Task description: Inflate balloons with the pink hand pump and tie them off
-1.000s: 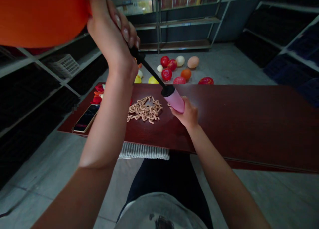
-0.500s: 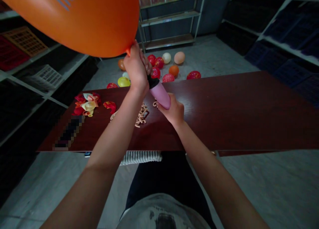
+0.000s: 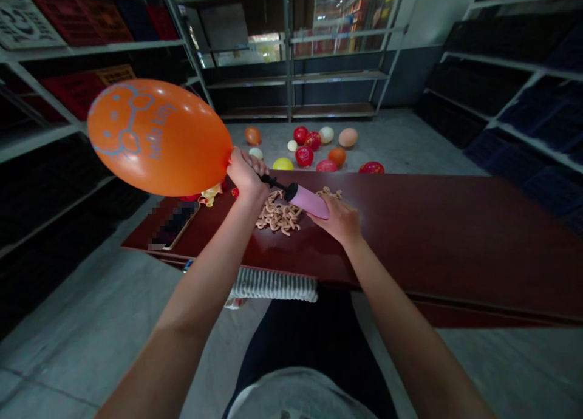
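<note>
Red plastic crates (image 3: pixel 70 94) fill shelves at left, blue ones (image 3: pixel 528 112) at right; their contents are too dark to tell. The left hand (image 3: pixel 248 173) is clamped on the neck of the glossy, egg-shaped orange balloon (image 3: pixel 159 136), which extends leftward from it, and grips the pump's black end. The right hand (image 3: pixel 339 217) is closed around the pink cylindrical balloon pump (image 3: pixel 310 201). Beneath, on the dark-red wooden table (image 3: pixel 432 224), lie curly beige pieces (image 3: pixel 279 217), perhaps rubbery.

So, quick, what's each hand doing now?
Left hand: closed on the orange balloon at its neck and the pink pump at its black end.
Right hand: closed around the pink pump.
</note>
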